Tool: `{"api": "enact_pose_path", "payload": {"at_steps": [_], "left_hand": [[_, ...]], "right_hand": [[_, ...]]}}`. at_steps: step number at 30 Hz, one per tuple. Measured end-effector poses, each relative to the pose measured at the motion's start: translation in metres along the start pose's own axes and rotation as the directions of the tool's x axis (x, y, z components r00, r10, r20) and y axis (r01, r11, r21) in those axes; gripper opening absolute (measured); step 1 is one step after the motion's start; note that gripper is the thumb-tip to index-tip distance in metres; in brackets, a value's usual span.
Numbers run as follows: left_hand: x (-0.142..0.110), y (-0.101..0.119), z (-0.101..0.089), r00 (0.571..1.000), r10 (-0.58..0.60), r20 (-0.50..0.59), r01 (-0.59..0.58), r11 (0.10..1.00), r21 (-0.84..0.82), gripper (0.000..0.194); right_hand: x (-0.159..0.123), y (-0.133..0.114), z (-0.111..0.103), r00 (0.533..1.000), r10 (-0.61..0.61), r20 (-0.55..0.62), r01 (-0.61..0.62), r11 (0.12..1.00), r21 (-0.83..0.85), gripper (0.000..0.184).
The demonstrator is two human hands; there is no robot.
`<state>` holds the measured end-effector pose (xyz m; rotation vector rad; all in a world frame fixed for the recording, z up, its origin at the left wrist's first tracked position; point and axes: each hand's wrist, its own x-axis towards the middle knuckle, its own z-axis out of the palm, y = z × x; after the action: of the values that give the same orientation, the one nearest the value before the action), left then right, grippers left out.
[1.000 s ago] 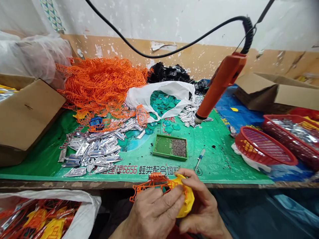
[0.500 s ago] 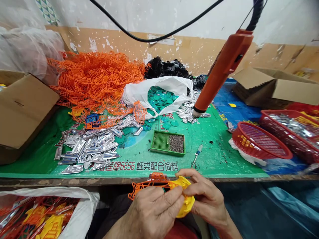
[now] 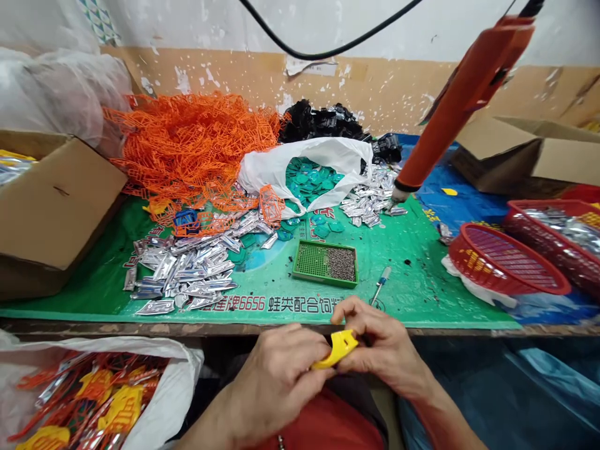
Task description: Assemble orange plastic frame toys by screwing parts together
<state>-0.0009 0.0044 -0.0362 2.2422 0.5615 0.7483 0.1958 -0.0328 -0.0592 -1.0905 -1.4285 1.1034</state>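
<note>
Low over my lap, just in front of the table edge, both hands hold a yellow plastic part. My left hand is closed round its left end, with the back of the hand toward me. The fingers of my right hand pinch its right edge. My fingers cover much of the part, and the orange lattice frame seen with it earlier is out of sight. On the table just beyond are a green tray of small screws and a small screwdriver.
An orange electric screwdriver hangs at the right. Behind lie orange lattice frames, silver pieces and a white bag of green discs. A red basket stands right, a cardboard box left, an open sack lower left.
The yellow part has turned and now shows a narrower side; the orange frame has gone from sight. My left hand has shifted slightly left. The view has swung, and the hanging screwdriver appears farther right.
</note>
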Motion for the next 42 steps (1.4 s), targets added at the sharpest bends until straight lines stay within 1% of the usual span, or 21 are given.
{"api": "enact_pose_path", "payload": {"at_steps": [1, 2, 3, 4, 5, 6, 7, 9, 11, 14, 17, 21, 24, 27, 31, 34, 37, 39, 42], "left_hand": [[0.000, -0.001, -0.003, 0.988, -0.145, 0.055, 0.152, 0.978, -0.144, 0.021], [0.000, -0.004, -0.006, 0.950, -0.286, 0.127, 0.312, 0.906, -0.287, 0.022], [0.000, -0.007, -0.008, 0.891, -0.404, 0.207, 0.454, 0.794, -0.403, 0.024], [-0.001, -0.010, -0.010, 0.829, -0.486, 0.275, 0.556, 0.670, -0.492, 0.029], [-0.002, -0.015, -0.011, 0.778, -0.537, 0.327, 0.617, 0.555, -0.558, 0.037], [-0.003, -0.019, -0.012, 0.741, -0.570, 0.356, 0.647, 0.465, -0.604, 0.044], [-0.004, -0.023, -0.012, 0.717, -0.592, 0.367, 0.658, 0.401, -0.638, 0.051], [-0.004, -0.030, -0.011, 0.672, -0.624, 0.398, 0.680, 0.309, -0.665, 0.059], [-0.003, -0.033, -0.009, 0.636, -0.629, 0.447, 0.705, 0.237, -0.669, 0.060], [-0.001, -0.035, -0.007, 0.633, -0.608, 0.479, 0.704, 0.193, -0.684, 0.058], [0.000, -0.036, -0.006, 0.643, -0.581, 0.499, 0.695, 0.168, -0.699, 0.056], [0.000, -0.039, -0.007, 0.650, -0.509, 0.565, 0.715, 0.159, -0.680, 0.050], [0.000, -0.041, -0.008, 0.643, -0.511, 0.571, 0.721, 0.153, -0.676, 0.046], [0.000, -0.040, -0.006, 0.640, -0.525, 0.561, 0.715, 0.140, -0.685, 0.046], [-0.001, -0.039, -0.003, 0.625, -0.542, 0.563, 0.717, 0.113, -0.688, 0.047], [-0.001, -0.038, -0.002, 0.614, -0.537, 0.579, 0.724, 0.089, -0.684, 0.041], [-0.002, -0.036, -0.003, 0.593, -0.576, 0.563, 0.724, 0.074, -0.686, 0.034], [-0.003, -0.034, -0.003, 0.582, -0.613, 0.535, 0.704, 0.050, -0.709, 0.033], [-0.004, -0.030, -0.002, 0.595, -0.613, 0.520, 0.656, -0.003, -0.754, 0.035]], "right_hand": [[0.004, -0.001, 0.003, 0.993, 0.115, 0.008, -0.115, 0.990, 0.077, 0.031], [0.007, -0.001, 0.006, 0.973, 0.228, 0.037, -0.231, 0.961, 0.152, 0.034], [0.011, -0.001, 0.008, 0.941, 0.327, 0.080, -0.337, 0.917, 0.213, 0.037], [0.015, 0.000, 0.010, 0.904, 0.409, 0.125, -0.427, 0.868, 0.253, 0.039], [0.019, 0.001, 0.012, 0.869, 0.467, 0.164, -0.495, 0.825, 0.273, 0.040], [0.022, 0.003, 0.013, 0.843, 0.503, 0.192, -0.538, 0.796, 0.277, 0.042], [0.025, 0.004, 0.013, 0.827, 0.522, 0.210, -0.562, 0.780, 0.274, 0.043], [0.030, 0.007, 0.014, 0.812, 0.538, 0.227, -0.583, 0.769, 0.262, 0.046], [0.032, 0.010, 0.015, 0.803, 0.545, 0.242, -0.594, 0.764, 0.253, 0.048], [0.030, 0.012, 0.015, 0.800, 0.547, 0.246, -0.597, 0.769, 0.231, 0.047], [0.027, 0.011, 0.015, 0.793, 0.558, 0.244, -0.601, 0.781, 0.168, 0.046], [0.030, 0.009, 0.013, 0.790, 0.554, 0.261, -0.593, 0.800, 0.097, 0.044], [0.036, 0.007, 0.011, 0.788, 0.541, 0.293, -0.586, 0.805, 0.090, 0.042], [0.038, 0.006, 0.011, 0.788, 0.536, 0.303, -0.582, 0.809, 0.082, 0.041], [0.037, 0.004, 0.013, 0.801, 0.536, 0.268, -0.555, 0.832, -0.006, 0.038], [0.036, 0.005, 0.016, 0.820, 0.525, 0.229, -0.522, 0.849, -0.076, 0.039], [0.036, 0.007, 0.016, 0.846, 0.487, 0.216, -0.484, 0.872, -0.071, 0.042], [0.035, 0.006, 0.013, 0.857, 0.457, 0.239, -0.460, 0.887, -0.048, 0.043], [0.033, 0.003, 0.008, 0.859, 0.434, 0.272, -0.461, 0.886, 0.042, 0.045]]}}
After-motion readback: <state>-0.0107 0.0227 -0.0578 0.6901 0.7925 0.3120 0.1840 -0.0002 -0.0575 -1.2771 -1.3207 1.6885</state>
